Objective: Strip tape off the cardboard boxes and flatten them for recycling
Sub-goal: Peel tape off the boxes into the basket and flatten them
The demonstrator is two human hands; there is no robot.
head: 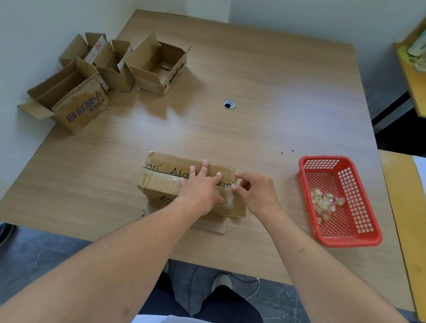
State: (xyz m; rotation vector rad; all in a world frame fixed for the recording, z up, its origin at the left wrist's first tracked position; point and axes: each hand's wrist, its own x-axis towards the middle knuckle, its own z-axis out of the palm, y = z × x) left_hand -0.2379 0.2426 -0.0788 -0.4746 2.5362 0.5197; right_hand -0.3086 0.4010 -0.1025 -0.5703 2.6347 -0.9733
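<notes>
The fingers (204, 168) of the left hand (200, 189) are laid straight and spread across the top of a closed brown cardboard box sealed with clear tape (164, 180), pressing it flat against the table; nothing is gripped by them. The fingertips (238, 186) of the right hand (256, 190) are curled and pinched together at the box's right end, where a loose edge of the clear tape (235, 177) is caught between thumb and forefinger.

The taped box is set near the front edge of a light wood-grain table (260, 129), close to the person, and is seen resting on a flat piece of brown cardboard (217, 225) that shows beneath its near side. Black lettering is printed across the box's top under the tape.

To the right of the box, apart from it, a red perforated plastic basket (341, 199) is placed, with crumpled scraps of clear tape (327, 202) lying inside it.

At the far left corner of the table four open brown cardboard boxes (112, 69) are grouped, flaps raised; the nearest of them carries blue printed characters. A small round cable hole (229, 104) is set in the middle of the tabletop.
</notes>
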